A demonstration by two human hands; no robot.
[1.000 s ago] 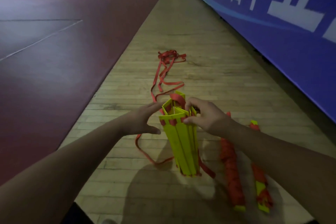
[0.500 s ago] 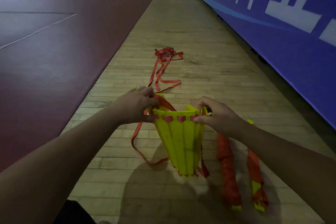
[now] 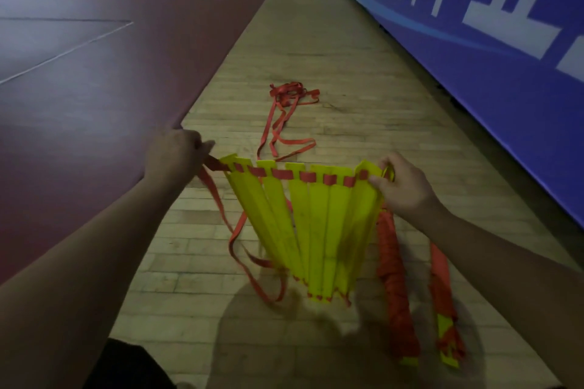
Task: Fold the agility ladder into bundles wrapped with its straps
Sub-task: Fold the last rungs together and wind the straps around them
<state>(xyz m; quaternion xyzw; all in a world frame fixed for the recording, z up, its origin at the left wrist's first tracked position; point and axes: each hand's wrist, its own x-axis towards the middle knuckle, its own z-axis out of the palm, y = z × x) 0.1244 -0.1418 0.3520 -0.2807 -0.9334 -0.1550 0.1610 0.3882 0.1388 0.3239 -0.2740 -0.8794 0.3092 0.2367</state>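
Observation:
Several yellow ladder rungs [image 3: 311,224] hang fanned out between my hands, threaded along their top ends on a red strap [image 3: 286,174]. My left hand [image 3: 172,158] grips the strap at the fan's left end. My right hand [image 3: 399,188] pinches the rightmost rung and strap at the right end. The rungs' lower ends bunch together near the floor. Loose red strap [image 3: 287,117] trails from the fan across the wooden floor to a tangle further ahead.
Two wrapped bundles, a larger one [image 3: 395,281] and a thinner one [image 3: 444,322], lie on the wooden floor under my right forearm. A blue banner wall [image 3: 474,41] runs along the right. Dark red court flooring [image 3: 94,57] lies to the left.
My hands have moved apart. The rungs, bunched together a second ago, now spread into a wide fan along the strap, with my left hand pulling the strap leftward.

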